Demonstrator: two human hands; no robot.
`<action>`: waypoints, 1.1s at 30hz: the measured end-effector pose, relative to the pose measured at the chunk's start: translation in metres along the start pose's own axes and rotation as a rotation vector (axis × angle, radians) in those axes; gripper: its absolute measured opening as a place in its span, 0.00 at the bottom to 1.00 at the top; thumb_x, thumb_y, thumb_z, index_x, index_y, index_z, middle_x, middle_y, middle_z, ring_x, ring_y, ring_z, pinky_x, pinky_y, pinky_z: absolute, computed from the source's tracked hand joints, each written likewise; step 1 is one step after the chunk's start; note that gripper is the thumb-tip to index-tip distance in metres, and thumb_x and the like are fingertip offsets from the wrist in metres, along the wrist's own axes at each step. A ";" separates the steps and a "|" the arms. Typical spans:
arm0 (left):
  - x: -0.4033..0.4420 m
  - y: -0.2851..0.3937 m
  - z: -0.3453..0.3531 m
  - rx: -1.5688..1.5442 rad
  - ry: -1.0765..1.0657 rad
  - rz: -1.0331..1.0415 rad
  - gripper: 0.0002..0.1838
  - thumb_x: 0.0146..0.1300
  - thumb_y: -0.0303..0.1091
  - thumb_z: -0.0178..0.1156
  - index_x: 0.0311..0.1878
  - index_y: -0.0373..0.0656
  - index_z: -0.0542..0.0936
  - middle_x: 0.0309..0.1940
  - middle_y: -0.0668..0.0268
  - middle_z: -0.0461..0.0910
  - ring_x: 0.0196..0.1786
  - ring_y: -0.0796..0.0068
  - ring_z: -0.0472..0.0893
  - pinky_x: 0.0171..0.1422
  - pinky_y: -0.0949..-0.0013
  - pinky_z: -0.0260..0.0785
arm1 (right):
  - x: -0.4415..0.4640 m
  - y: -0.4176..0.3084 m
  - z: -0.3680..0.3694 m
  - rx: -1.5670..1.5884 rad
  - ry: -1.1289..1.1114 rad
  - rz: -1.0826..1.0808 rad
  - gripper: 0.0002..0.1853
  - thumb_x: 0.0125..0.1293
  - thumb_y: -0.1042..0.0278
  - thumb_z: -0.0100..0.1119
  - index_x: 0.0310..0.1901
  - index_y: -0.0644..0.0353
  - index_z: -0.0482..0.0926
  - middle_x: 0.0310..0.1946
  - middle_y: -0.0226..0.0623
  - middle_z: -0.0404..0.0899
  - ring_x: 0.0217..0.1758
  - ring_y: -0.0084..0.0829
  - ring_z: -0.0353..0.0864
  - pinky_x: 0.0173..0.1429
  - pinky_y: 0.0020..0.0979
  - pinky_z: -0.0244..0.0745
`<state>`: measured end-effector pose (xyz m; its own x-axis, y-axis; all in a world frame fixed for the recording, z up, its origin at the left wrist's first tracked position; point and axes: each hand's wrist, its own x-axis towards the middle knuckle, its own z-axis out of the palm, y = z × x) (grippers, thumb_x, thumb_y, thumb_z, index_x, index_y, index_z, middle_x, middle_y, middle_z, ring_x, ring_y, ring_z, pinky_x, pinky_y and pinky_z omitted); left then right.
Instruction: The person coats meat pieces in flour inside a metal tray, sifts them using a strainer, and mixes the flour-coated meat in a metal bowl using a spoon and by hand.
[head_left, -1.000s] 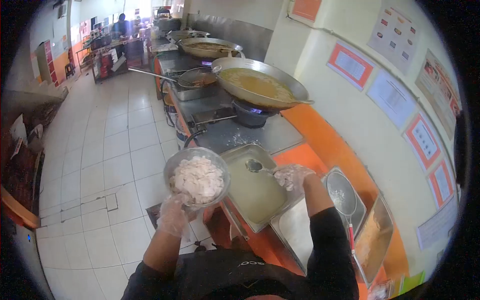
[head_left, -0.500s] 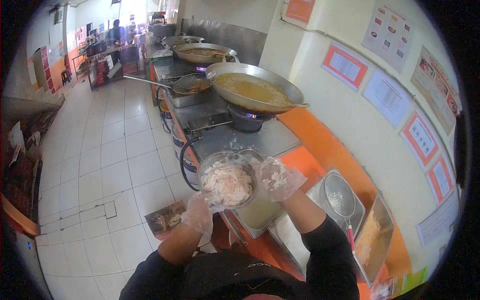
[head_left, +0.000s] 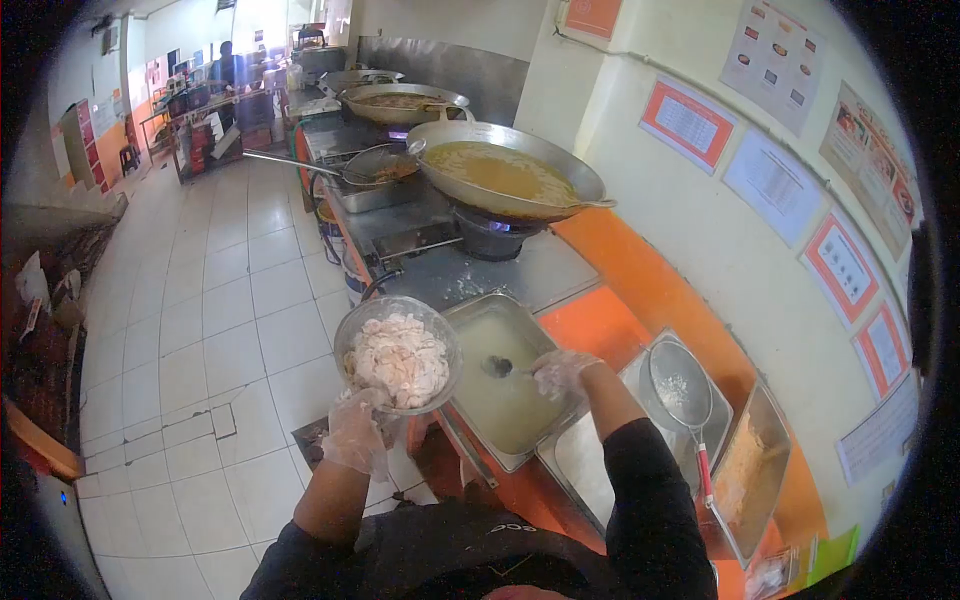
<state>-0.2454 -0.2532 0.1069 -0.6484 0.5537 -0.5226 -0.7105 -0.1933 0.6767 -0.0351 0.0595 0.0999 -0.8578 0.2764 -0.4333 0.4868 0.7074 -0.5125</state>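
Note:
My left hand, in a clear plastic glove, grips the near rim of a see-through bowl. Pale, flour-coated pieces fill the bowl, which I hold out past the counter's left edge. My gloved right hand, with white bits stuck to the glove, is over the right side of a metal tray of cloudy pale liquid. Its fingers are closed around the handle end of what looks like a small ladle. The ladle's dark head lies in the liquid.
Behind the tray, a wide wok of yellowish oil sits on a lit burner. A long-handled strainer rests over a metal pan. At right are a red-handled sieve and a tray with orange-brown contents.
The bowl and my left hand have moved left, off the liquid tray. My right hand has come down and away from the bowl, and the ladle is now in the liquid.

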 end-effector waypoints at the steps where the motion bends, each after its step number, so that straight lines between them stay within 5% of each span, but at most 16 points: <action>1: 0.004 -0.001 -0.002 0.021 -0.005 0.006 0.16 0.44 0.29 0.58 0.40 0.45 0.73 0.30 0.64 0.74 0.33 0.64 0.76 0.25 0.60 0.67 | 0.001 0.001 -0.003 0.226 0.002 0.052 0.14 0.57 0.70 0.50 0.46 0.59 0.72 0.39 0.37 0.76 0.40 0.28 0.76 0.39 0.28 0.73; 2: 0.009 -0.002 -0.005 0.042 -0.010 0.012 0.16 0.45 0.29 0.58 0.40 0.45 0.74 0.31 0.63 0.75 0.33 0.63 0.76 0.25 0.59 0.67 | 0.002 0.002 -0.007 0.452 0.016 0.103 0.14 0.58 0.71 0.49 0.46 0.59 0.72 0.39 0.36 0.76 0.39 0.27 0.76 0.39 0.27 0.73; 5: 0.040 -0.024 -0.040 1.537 -0.181 1.064 0.15 0.48 0.27 0.55 0.42 0.45 0.73 0.34 0.61 0.75 0.36 0.60 0.77 0.28 0.56 0.68 | -0.019 -0.044 -0.024 0.812 0.109 0.193 0.14 0.56 0.75 0.50 0.46 0.61 0.72 0.35 0.35 0.76 0.32 0.27 0.74 0.34 0.27 0.71; 10: 0.080 -0.069 -0.027 0.679 -0.344 0.799 0.13 0.51 0.25 0.53 0.42 0.38 0.72 0.34 0.57 0.75 0.35 0.62 0.78 0.32 0.60 0.71 | -0.040 -0.118 -0.039 0.435 0.129 0.107 0.12 0.57 0.73 0.51 0.44 0.62 0.74 0.30 0.33 0.76 0.29 0.26 0.73 0.32 0.24 0.70; 13: 0.038 -0.050 0.016 0.014 -0.223 0.275 0.12 0.51 0.23 0.53 0.41 0.34 0.72 0.34 0.56 0.75 0.34 0.63 0.78 0.34 0.64 0.72 | -0.047 -0.169 -0.045 -0.097 0.072 0.000 0.12 0.56 0.70 0.51 0.42 0.62 0.75 0.28 0.33 0.76 0.28 0.26 0.74 0.33 0.25 0.70; 14: 0.022 -0.037 0.028 -0.228 -0.142 0.039 0.12 0.50 0.22 0.53 0.40 0.33 0.72 0.34 0.56 0.75 0.34 0.63 0.78 0.34 0.66 0.73 | -0.041 -0.167 -0.042 0.039 0.055 -0.075 0.12 0.56 0.70 0.51 0.41 0.63 0.75 0.29 0.34 0.76 0.29 0.27 0.74 0.34 0.26 0.70; 16: 0.065 -0.076 0.002 0.009 -0.419 0.458 0.12 0.49 0.21 0.52 0.40 0.32 0.71 0.34 0.57 0.75 0.33 0.64 0.78 0.33 0.67 0.73 | -0.018 -0.149 -0.031 0.313 0.021 -0.223 0.11 0.56 0.68 0.51 0.40 0.63 0.76 0.29 0.36 0.76 0.30 0.28 0.74 0.35 0.27 0.70; 18: 0.070 -0.083 -0.002 0.086 -0.506 0.461 0.12 0.49 0.22 0.53 0.39 0.36 0.73 0.34 0.60 0.76 0.36 0.67 0.77 0.37 0.69 0.71 | 0.010 -0.128 -0.011 -0.088 0.285 -0.305 0.12 0.55 0.69 0.50 0.40 0.62 0.75 0.29 0.37 0.76 0.32 0.30 0.74 0.37 0.28 0.70; 20: 0.040 -0.057 0.010 -0.003 -0.397 0.056 0.11 0.48 0.28 0.56 0.38 0.43 0.76 0.35 0.67 0.78 0.41 0.71 0.77 0.45 0.71 0.69 | 0.015 -0.143 -0.002 -0.496 0.477 -0.282 0.11 0.56 0.67 0.49 0.39 0.60 0.76 0.30 0.37 0.77 0.34 0.32 0.75 0.38 0.30 0.71; 22: 0.052 -0.074 0.004 0.059 -0.376 0.216 0.11 0.48 0.29 0.57 0.37 0.43 0.77 0.34 0.65 0.78 0.40 0.70 0.77 0.43 0.69 0.69 | -0.007 -0.185 -0.003 -0.908 0.590 -0.153 0.12 0.57 0.62 0.48 0.37 0.56 0.78 0.32 0.37 0.78 0.37 0.33 0.77 0.40 0.31 0.72; 25: 0.050 -0.068 -0.003 0.110 -0.370 0.240 0.12 0.47 0.31 0.58 0.38 0.43 0.76 0.32 0.63 0.77 0.39 0.67 0.77 0.40 0.66 0.70 | -0.012 -0.179 -0.010 -1.118 0.624 -0.193 0.10 0.56 0.63 0.48 0.36 0.53 0.78 0.30 0.34 0.78 0.37 0.32 0.77 0.39 0.30 0.72; 29: -0.019 -0.007 0.019 -0.060 -0.112 -0.128 0.10 0.49 0.25 0.52 0.37 0.39 0.73 0.32 0.64 0.74 0.29 0.71 0.76 0.29 0.73 0.69 | 0.008 -0.104 -0.024 -1.050 0.340 0.141 0.11 0.55 0.64 0.47 0.38 0.53 0.77 0.36 0.33 0.77 0.41 0.31 0.76 0.43 0.31 0.71; 31: 0.008 -0.021 -0.002 -0.014 -0.145 -0.018 0.09 0.50 0.26 0.51 0.37 0.41 0.74 0.32 0.64 0.74 0.30 0.72 0.76 0.30 0.73 0.69 | 0.004 -0.079 -0.017 -1.029 0.121 0.283 0.13 0.53 0.64 0.49 0.40 0.54 0.77 0.37 0.35 0.78 0.41 0.31 0.77 0.44 0.29 0.71; 33: 0.057 -0.048 -0.039 0.133 -0.210 0.249 0.09 0.51 0.26 0.50 0.38 0.42 0.74 0.33 0.64 0.75 0.31 0.72 0.76 0.31 0.73 0.69 | 0.023 -0.020 0.016 -0.838 0.222 0.345 0.12 0.53 0.63 0.49 0.38 0.53 0.78 0.40 0.33 0.77 0.44 0.30 0.76 0.46 0.28 0.70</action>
<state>-0.2589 -0.2443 0.0245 -0.7170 0.6602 -0.2237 -0.4864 -0.2439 0.8390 -0.0620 0.0409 0.0880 -0.7417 0.6158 -0.2659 0.5169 0.7774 0.3584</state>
